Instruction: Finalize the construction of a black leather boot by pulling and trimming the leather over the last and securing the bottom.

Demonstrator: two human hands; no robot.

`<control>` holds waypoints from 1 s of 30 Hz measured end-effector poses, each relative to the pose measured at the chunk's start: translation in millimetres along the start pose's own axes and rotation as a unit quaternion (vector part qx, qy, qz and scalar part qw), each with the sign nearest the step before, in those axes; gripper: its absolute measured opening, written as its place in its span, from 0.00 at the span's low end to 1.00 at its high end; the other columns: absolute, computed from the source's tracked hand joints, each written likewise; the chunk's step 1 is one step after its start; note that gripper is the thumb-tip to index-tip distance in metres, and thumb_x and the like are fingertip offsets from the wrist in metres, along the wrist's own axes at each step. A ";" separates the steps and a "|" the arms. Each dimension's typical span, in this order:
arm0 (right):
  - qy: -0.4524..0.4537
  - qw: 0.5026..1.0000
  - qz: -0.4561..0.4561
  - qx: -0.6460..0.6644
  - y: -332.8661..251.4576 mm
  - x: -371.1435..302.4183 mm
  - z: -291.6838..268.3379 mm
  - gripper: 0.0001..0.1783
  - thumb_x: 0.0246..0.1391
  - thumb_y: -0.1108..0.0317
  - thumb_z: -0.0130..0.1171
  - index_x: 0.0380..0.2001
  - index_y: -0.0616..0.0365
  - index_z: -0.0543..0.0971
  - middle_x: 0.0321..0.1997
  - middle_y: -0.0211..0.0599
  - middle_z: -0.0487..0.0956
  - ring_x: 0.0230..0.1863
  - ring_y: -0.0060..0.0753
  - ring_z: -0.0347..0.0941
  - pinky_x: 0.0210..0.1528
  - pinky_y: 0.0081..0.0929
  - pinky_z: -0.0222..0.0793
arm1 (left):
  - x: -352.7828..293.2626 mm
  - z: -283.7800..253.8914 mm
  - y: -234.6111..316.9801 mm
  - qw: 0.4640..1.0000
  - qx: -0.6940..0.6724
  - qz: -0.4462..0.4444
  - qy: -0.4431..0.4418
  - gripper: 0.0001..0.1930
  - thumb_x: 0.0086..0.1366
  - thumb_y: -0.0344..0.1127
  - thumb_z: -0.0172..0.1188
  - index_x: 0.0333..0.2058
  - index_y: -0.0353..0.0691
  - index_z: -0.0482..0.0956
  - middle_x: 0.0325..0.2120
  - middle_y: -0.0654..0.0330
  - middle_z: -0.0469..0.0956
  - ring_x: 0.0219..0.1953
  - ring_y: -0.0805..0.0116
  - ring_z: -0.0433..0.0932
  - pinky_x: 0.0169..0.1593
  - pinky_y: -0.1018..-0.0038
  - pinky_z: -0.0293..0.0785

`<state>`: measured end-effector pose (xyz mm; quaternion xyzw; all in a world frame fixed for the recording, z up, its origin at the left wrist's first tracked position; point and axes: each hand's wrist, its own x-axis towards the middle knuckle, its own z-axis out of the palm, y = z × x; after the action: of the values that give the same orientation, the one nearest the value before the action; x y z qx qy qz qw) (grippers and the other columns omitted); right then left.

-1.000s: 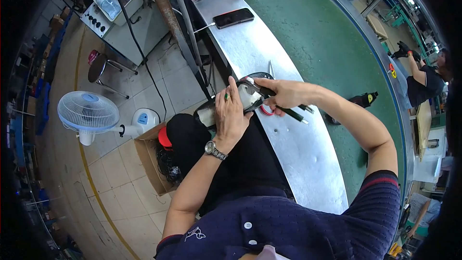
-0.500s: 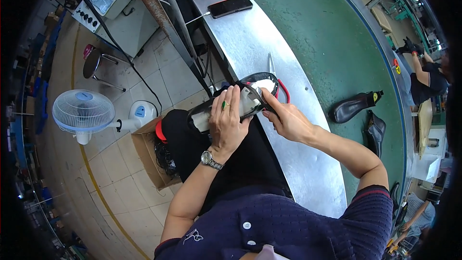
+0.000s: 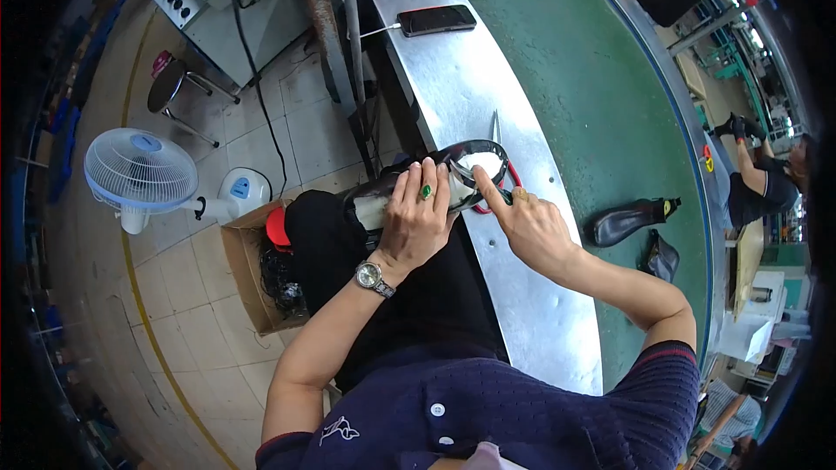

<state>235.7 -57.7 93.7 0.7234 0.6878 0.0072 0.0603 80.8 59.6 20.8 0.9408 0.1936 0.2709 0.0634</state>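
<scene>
A black shoe (image 3: 372,211) lies across my lap with its pale underside up; one rounded end, white inside a black rim, lies at the metal bench's edge. My left hand (image 3: 418,222) is pressed over its middle, fingers together and curled around the side. My right hand (image 3: 531,222) closes on a small dark-handled tool (image 3: 504,197), with the index finger stretched toward the shoe's rounded end. The tool's tip is partly hidden by fingers. Just behind the shoe lie red-handled scissors (image 3: 496,126), blades pointing away, handles partly covered.
A phone (image 3: 437,20) on a white cable rests on the metal bench (image 3: 531,296). Black shoes (image 3: 629,222) stand on the green belt (image 3: 575,104) to the right. On the left are a fan (image 3: 144,170), a cardboard box (image 3: 239,270) and a stool (image 3: 165,87). Other people work far right.
My right hand has shifted its grip, its index finger now reaching along the shoe's rounded end. My left hand still holds the shoe. The whole view has turned slightly.
</scene>
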 end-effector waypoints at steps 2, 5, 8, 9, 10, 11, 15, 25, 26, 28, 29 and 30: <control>-0.055 0.995 0.000 0.083 14.9 7.9 -14.8 0.40 0.49 0.76 0.52 0.67 0.53 0.55 0.21 0.49 0.76 0.25 0.42 0.78 0.27 0.38 0.74 | -0.4 0.0 -1.0 1.000 0.000 0.001 0.005 0.34 0.48 0.37 0.69 0.52 0.24 0.70 0.51 0.38 0.71 0.53 0.43 0.71 0.57 0.57 0.67; -0.126 0.975 -0.010 0.185 29.3 23.3 -38.2 0.35 0.55 0.73 0.54 0.66 0.51 0.58 0.19 0.46 0.77 0.23 0.42 0.78 0.32 0.40 0.72 | -3.4 1.8 -5.6 1.000 0.017 -0.001 0.004 0.34 0.51 0.38 0.67 0.53 0.21 0.69 0.51 0.35 0.70 0.53 0.41 0.70 0.58 0.56 0.67; 0.070 0.870 0.111 0.475 20.4 30.8 -31.3 0.36 0.57 0.68 0.55 0.67 0.54 0.55 0.18 0.44 0.75 0.20 0.40 0.74 0.31 0.31 0.71 | -6.1 3.8 -2.7 0.999 0.047 0.017 0.000 0.33 0.51 0.37 0.66 0.52 0.21 0.69 0.51 0.32 0.68 0.52 0.37 0.70 0.58 0.55 0.66; 0.087 0.843 0.182 0.498 4.1 38.4 -27.3 0.37 0.58 0.68 0.55 0.68 0.54 0.52 0.20 0.48 0.77 0.22 0.48 0.75 0.32 0.36 0.72 | -7.6 6.0 -3.5 0.999 0.048 0.008 0.000 0.33 0.51 0.37 0.66 0.52 0.21 0.69 0.51 0.32 0.68 0.52 0.37 0.70 0.58 0.55 0.66; 0.027 0.892 0.139 0.430 12.7 33.1 -3.5 0.38 0.58 0.67 0.55 0.68 0.54 0.50 0.22 0.50 0.77 0.23 0.53 0.75 0.32 0.39 0.71 | -2.7 5.5 0.2 0.999 0.048 0.019 -0.007 0.33 0.52 0.37 0.65 0.53 0.21 0.69 0.52 0.32 0.68 0.52 0.37 0.70 0.58 0.54 0.65; -0.034 0.927 0.093 0.363 21.9 29.5 23.7 0.39 0.58 0.66 0.55 0.68 0.53 0.49 0.23 0.52 0.78 0.24 0.58 0.75 0.32 0.43 0.71 | 0.3 6.2 2.2 0.998 0.052 0.031 -0.017 0.33 0.52 0.38 0.65 0.53 0.21 0.68 0.52 0.32 0.68 0.52 0.37 0.70 0.59 0.54 0.65; -0.028 0.941 0.055 0.334 24.1 37.7 -24.0 0.31 0.60 0.69 0.55 0.65 0.59 0.59 0.18 0.42 0.76 0.19 0.35 0.75 0.27 0.31 0.71 | -5.7 8.6 -4.1 0.996 0.084 0.017 -0.009 0.34 0.51 0.38 0.66 0.53 0.21 0.68 0.52 0.33 0.68 0.52 0.37 0.70 0.59 0.54 0.65; -0.024 0.929 0.120 0.349 19.7 39.5 -15.5 0.34 0.60 0.66 0.54 0.66 0.58 0.56 0.20 0.46 0.77 0.20 0.43 0.75 0.31 0.35 0.71 | -5.4 8.2 -1.0 0.998 0.069 0.005 -0.005 0.33 0.49 0.36 0.66 0.52 0.20 0.69 0.52 0.33 0.68 0.52 0.38 0.70 0.58 0.54 0.66; 0.044 0.906 0.141 0.396 14.9 38.7 -15.7 0.33 0.59 0.66 0.55 0.66 0.58 0.58 0.21 0.47 0.77 0.21 0.44 0.76 0.31 0.35 0.71 | -6.8 8.2 0.0 0.997 0.077 0.004 -0.005 0.33 0.49 0.35 0.66 0.51 0.20 0.70 0.52 0.33 0.68 0.52 0.38 0.70 0.58 0.55 0.66; 0.071 0.911 0.146 0.378 17.1 33.5 7.7 0.35 0.58 0.63 0.53 0.67 0.53 0.54 0.21 0.54 0.78 0.27 0.62 0.75 0.35 0.50 0.69 | -3.0 10.0 5.5 0.997 0.076 0.007 0.004 0.32 0.50 0.35 0.66 0.51 0.20 0.70 0.52 0.33 0.68 0.52 0.38 0.70 0.58 0.55 0.65; 0.071 0.946 0.100 0.301 25.5 29.1 31.5 0.35 0.58 0.63 0.53 0.67 0.52 0.54 0.21 0.53 0.78 0.27 0.62 0.75 0.35 0.50 0.69 | -0.6 11.1 6.6 0.997 0.075 0.013 0.010 0.32 0.50 0.35 0.66 0.51 0.20 0.70 0.52 0.33 0.68 0.53 0.37 0.69 0.59 0.55 0.65; -0.005 0.950 0.149 0.272 16.6 28.7 23.7 0.37 0.57 0.63 0.54 0.67 0.52 0.53 0.22 0.52 0.78 0.27 0.62 0.75 0.34 0.50 0.69 | -2.4 11.5 4.7 0.997 0.075 0.014 0.010 0.32 0.50 0.35 0.66 0.51 0.20 0.70 0.52 0.33 0.68 0.53 0.37 0.69 0.59 0.55 0.65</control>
<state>255.9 -31.7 69.7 0.8067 0.5474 -0.1748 -0.1377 86.6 54.2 11.0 0.9429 0.2008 0.2655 -0.0125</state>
